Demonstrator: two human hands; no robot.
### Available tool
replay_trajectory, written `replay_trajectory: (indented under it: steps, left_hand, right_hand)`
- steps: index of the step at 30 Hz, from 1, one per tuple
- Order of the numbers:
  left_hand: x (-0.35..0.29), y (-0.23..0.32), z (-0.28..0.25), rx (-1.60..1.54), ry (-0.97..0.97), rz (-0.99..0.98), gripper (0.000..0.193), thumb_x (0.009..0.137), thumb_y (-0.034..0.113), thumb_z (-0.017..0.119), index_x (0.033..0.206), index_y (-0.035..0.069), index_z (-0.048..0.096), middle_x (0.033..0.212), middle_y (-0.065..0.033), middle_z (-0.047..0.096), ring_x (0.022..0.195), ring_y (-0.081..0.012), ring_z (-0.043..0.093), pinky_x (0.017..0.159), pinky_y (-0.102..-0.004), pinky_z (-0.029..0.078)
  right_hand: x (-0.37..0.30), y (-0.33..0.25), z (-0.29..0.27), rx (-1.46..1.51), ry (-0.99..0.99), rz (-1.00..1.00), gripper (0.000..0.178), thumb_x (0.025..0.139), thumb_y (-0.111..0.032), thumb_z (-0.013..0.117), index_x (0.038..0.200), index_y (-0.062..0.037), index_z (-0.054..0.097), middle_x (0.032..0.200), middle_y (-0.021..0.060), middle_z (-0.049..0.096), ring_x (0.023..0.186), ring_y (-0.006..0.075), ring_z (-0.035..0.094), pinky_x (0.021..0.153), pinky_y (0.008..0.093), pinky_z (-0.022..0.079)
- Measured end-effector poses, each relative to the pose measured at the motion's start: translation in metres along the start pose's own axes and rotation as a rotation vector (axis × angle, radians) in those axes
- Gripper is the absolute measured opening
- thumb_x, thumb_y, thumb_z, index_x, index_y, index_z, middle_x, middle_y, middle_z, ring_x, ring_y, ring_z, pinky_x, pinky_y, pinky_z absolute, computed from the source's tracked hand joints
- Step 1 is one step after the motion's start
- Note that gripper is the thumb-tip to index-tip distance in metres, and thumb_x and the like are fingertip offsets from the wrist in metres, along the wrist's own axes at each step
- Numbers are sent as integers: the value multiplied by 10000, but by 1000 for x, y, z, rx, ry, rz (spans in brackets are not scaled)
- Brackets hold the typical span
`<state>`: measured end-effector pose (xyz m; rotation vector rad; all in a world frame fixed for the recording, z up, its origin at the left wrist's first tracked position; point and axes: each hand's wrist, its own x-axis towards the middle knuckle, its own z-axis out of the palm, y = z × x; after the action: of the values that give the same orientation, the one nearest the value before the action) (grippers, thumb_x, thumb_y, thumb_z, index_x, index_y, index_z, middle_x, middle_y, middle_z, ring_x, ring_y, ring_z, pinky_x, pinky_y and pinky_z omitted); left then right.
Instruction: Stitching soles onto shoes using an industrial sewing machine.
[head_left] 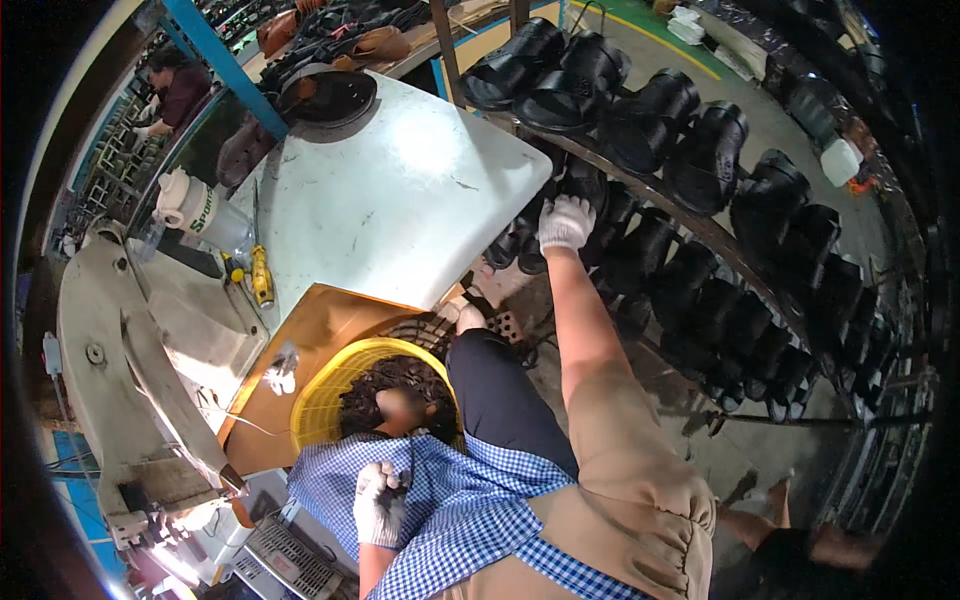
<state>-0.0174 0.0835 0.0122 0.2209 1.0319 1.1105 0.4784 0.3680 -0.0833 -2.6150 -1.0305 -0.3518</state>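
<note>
My right hand (566,222), in a white glove, reaches up and forward to a slanted rack (700,225) full of black sandals. Its fingers curl over a black sandal (592,188) on the rack's lower row, beside the corner of the white table. My left hand (379,503), also in a white glove, rests low on my blue checked apron (470,510) with its fingers curled in and nothing visible in them. Just beyond it stands a yellow basket (325,395) holding several dark pieces.
A white table top (400,190) lies ahead with a round black disc (330,97) at its far end. A yellow tool (262,277) and a white jug (190,207) sit left of it. A grey machine (120,340) fills the left side. Another person (178,85) works far left.
</note>
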Motion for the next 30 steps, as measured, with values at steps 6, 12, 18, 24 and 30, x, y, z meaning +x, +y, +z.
replay_trajectory:
  steps: [6, 12, 18, 24, 30]
  left_hand:
    - [12, -6, 4, 23, -7, -14, 140, 876, 92, 715, 911, 126, 583, 953, -29, 613, 757, -141, 581, 856, -398, 477]
    - [22, -10, 3, -24, -51, -22, 124, 895, 81, 722, 965, 99, 621, 985, -49, 647, 760, -153, 589, 842, -402, 482]
    - [16, -11, -3, -10, -107, -25, 149, 874, 126, 750, 951, 66, 637, 1008, -84, 660, 805, -164, 589, 834, -374, 490]
    - [6, -16, -14, -93, -115, 6, 150, 877, 61, 699, 1018, 34, 658, 1039, -105, 664, 827, -180, 590, 822, -361, 505]
    - [0, -13, -26, -153, -71, 39, 163, 944, 62, 636, 1098, 10, 645, 1040, -122, 693, 830, -187, 620, 800, -326, 527]
  right_hand:
    - [10, -42, 45, 62, -600, -463, 346, 993, -310, 488, 1180, -132, 718, 1314, 119, 662, 1203, 297, 630, 1014, 429, 490]
    - [-52, 61, -28, 128, 118, -230, 504, 924, -380, 631, 1320, -68, 611, 1385, 178, 592, 1292, 350, 540, 1085, 440, 452]
    - [-18, 118, -68, -80, -618, 166, 909, 909, -569, 646, 1601, -136, 246, 1562, 144, 415, 1407, 337, 439, 1127, 431, 448]
    - [-30, 116, -52, 207, -614, 194, 757, 901, -433, 702, 1526, -114, 417, 1528, 137, 486, 1397, 312, 468, 1131, 417, 416]
    - [-169, 99, -71, 406, -365, 21, 681, 869, -351, 689, 1458, -71, 494, 1395, 230, 581, 1235, 411, 580, 1029, 484, 467]
